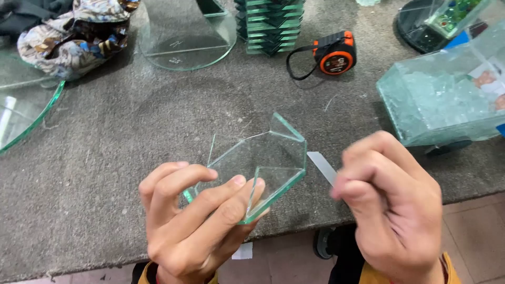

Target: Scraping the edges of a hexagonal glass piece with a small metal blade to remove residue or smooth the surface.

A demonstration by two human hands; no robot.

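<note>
Two hands work above the table (105,173) edge. Left hand (197,221) grasps a small glass box (263,158) by its walls; right hand (392,202), clenched, pinches a white strip (322,166) beside it.

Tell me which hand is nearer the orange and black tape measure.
Right. The right hand sits below the tape measure and slightly to its right, its grip on a white strip. The left hand is lower and farther left, holding the glass piece.

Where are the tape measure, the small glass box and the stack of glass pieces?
tape measure (335,54), head view, orange and black case.
small glass box (273,158), head view, right wall.
stack of glass pieces (269,26), head view, front edges.
</note>
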